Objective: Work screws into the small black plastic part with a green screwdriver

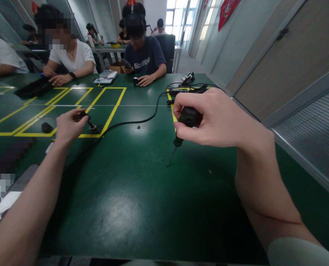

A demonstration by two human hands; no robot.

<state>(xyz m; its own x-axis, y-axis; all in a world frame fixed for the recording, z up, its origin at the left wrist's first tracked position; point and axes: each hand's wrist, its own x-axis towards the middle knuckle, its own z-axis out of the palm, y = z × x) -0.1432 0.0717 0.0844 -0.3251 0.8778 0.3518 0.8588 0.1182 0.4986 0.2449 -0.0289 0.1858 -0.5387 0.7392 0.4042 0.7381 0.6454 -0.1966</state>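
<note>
Right hand point(211, 120) raised, wrapped round tilted screwdriver point(188, 116), left hand point(69, 125) outstretched, pinching dark piece point(85, 114)

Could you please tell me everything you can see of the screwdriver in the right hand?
The screwdriver has a dark, bulky handle and a thin shaft that looks metallic. The right hand grips the handle, with fingers and thumb hiding part of it. It is tilted, pointing down and toward the picture's lower left, over the green table. Whether its tip touches the surface cannot be told, and the tip's shape is too small to make out.
</note>
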